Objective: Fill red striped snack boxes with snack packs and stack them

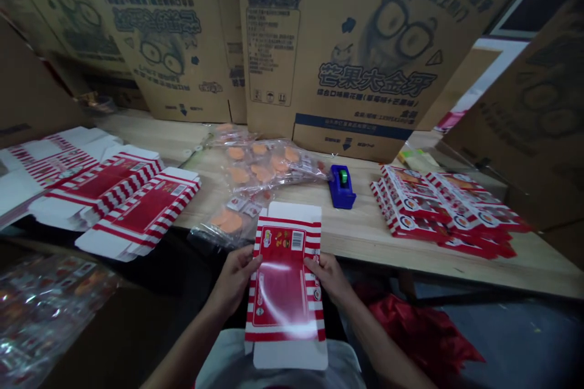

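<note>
From my feed: thumbs lie on the near face of a red-and-white striped carton [281, 282], fingers curled behind its side edges; left hand [235, 276] and right hand [332, 278] both closed on it. Carton sits at lower centre of the frame, end flaps spread at top and bottom; I cannot tell whether it is flat or partly opened. Step in hand, my judgement: a two-handed hold on the carton. Any next move would call for even pressure, lest the card crease. Pose: hands level, on opposite edges, forearms slanting in from the lower corners. Just beyond the carton's top, clear packets [260, 164] lie on the table [351, 240]; blue tape dispenser [342, 188] right of them. Striped cartons [150, 206] fan out at left, filled-looking boxes [413, 194] pile at right; large cardboard boxes [314, 97] stand across the top.
</note>
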{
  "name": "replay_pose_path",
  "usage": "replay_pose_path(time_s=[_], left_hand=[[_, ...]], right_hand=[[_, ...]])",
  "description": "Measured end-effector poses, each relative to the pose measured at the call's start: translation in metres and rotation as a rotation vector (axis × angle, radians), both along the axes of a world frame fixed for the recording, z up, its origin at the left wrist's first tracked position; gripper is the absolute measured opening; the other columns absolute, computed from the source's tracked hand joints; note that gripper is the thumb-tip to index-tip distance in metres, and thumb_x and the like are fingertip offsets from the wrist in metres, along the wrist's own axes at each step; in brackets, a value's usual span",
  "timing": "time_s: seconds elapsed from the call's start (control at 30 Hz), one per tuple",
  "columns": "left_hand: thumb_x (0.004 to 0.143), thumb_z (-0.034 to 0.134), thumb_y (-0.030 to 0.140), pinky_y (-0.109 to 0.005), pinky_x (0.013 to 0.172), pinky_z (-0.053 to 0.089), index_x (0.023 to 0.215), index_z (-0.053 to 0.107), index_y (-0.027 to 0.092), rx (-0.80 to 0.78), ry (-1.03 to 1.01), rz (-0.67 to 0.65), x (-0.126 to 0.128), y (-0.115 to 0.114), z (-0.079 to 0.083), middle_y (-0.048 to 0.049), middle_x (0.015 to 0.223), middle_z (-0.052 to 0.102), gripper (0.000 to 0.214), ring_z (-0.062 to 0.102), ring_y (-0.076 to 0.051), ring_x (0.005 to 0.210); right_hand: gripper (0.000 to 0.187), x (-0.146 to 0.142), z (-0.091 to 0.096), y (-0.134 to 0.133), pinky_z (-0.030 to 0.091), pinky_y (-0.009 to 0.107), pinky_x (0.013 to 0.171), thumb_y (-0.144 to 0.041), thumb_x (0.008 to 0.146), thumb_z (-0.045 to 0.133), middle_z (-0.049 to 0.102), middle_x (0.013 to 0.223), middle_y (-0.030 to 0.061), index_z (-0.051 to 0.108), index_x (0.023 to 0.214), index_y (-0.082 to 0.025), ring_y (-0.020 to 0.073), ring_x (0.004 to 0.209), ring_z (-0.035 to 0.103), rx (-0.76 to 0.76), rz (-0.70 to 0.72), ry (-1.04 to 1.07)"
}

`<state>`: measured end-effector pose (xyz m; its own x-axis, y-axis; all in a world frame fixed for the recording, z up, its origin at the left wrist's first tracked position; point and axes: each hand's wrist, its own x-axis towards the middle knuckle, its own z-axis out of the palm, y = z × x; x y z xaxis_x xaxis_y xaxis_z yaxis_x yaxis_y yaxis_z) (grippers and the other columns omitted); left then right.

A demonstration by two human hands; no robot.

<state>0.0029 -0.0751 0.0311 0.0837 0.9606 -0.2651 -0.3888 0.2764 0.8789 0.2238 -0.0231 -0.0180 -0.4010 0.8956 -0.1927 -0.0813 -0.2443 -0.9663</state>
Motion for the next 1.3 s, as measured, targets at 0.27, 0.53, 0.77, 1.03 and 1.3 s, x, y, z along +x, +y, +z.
replay_pose_path(time_s=[0.27,0.53,0.77,1.03,1.3], left_hand=[[0.076,0.074,0.039,-0.036,0.077,0.057,0.116,0.065,0.014,-0.021,0.043,0.041,0.002,-0.017,-0.015,-0.0115,0.108,0.073,0.048,0.069,-0.029,0.095],[0.076,0.075,0.025,-0.041,0.098,0.05,0.132,0.055,0.022,0.179,-0.059,0.165,-0.007,0.011,-0.019,-0.0128,0.136,0.057,0.06,0.057,-0.031,0.121],[0.079,0.073,0.028,-0.038,0.094,0.051,0.132,0.056,0.023,0.172,-0.032,0.044,-0.007,0.014,-0.017,-0.0113,0.127,0.064,0.056,0.063,-0.027,0.111],[0.077,0.072,0.037,-0.027,0.072,0.051,0.072,0.073,0.014,0.155,0.26,0.095,-0.004,0.036,-0.018,-0.0048,0.083,0.072,0.024,0.064,-0.017,0.077],[0.071,0.075,0.035,-0.023,0.061,0.048,0.099,0.068,0.017,0.179,0.264,-0.047,-0.012,0.043,-0.009,-0.0016,0.075,0.065,0.033,0.06,-0.014,0.067]], right_hand=[[0.032,-0.002,0.017,0.008,0.054,0.034,0.068,-0.048,0.073,0.075,0.074,0.079,0.0045,0.072,0.084,-0.019,0.0225,0.069,0.068,-0.045,-0.162,0.103],[0.058,0.001,0.015,0.014,0.056,0.033,0.078,-0.041,0.074,0.076,0.068,0.116,0.0064,0.057,0.127,-0.027,0.022,0.094,0.068,0.18,-0.25,0.0],[0.03,0.012,0.011,0.023,0.05,0.037,0.09,-0.043,0.081,0.067,0.07,0.107,0.008,0.076,0.102,-0.023,0.0239,0.101,0.063,0.404,-0.237,-0.185],[0.042,0.017,0.015,0.024,0.052,0.029,0.072,-0.041,0.078,0.07,0.063,0.094,0.0032,0.063,0.116,-0.025,0.0173,0.08,0.063,0.273,-0.191,-0.101],[0.021,0.022,0.026,0.023,0.048,0.025,0.064,-0.041,0.081,0.067,0.062,0.076,-0.0004,0.06,0.083,-0.021,0.0155,0.07,0.061,0.23,0.001,-0.143]])
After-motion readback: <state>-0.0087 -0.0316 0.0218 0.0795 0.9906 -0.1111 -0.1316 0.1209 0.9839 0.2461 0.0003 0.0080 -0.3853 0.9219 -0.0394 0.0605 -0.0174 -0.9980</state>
